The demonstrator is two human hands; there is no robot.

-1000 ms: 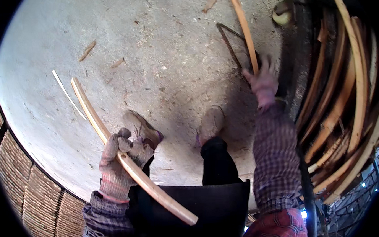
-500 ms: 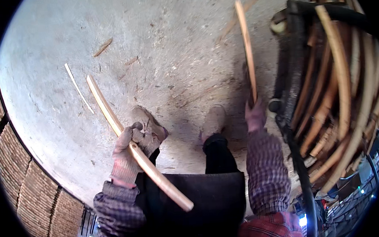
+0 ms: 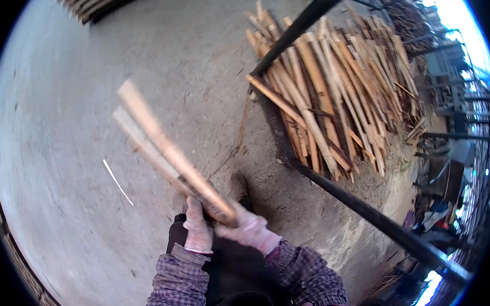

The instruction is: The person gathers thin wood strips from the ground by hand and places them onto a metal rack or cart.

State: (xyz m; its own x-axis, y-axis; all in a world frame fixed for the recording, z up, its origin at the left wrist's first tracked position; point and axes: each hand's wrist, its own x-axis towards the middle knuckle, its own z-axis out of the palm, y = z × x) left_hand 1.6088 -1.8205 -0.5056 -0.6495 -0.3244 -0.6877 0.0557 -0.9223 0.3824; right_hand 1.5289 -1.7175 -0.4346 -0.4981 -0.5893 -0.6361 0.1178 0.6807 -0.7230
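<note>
Two long wooden sticks slant up and to the left in front of me, side by side and close together. Gloved, my left hand (image 3: 198,227) is closed round the lower end of the greyer stick (image 3: 146,142), its thumb up along the side. My right hand (image 3: 251,231), also gloved, grips the bottom of the paler stick (image 3: 168,143), which lies over the other one. Motion blurs both sticks, and the fingers behind them are partly hidden.
A big heap of wooden sticks (image 3: 331,91) lies at the right, behind dark metal bars (image 3: 366,215). One thin pale sliver (image 3: 118,182) rests on the concrete floor (image 3: 59,136) at the left. Stacked slats (image 3: 98,4) stand at the far left.
My right hand has come in from the right with its stick, beside the left hand's stick. The view has turned, showing more of the heap.
</note>
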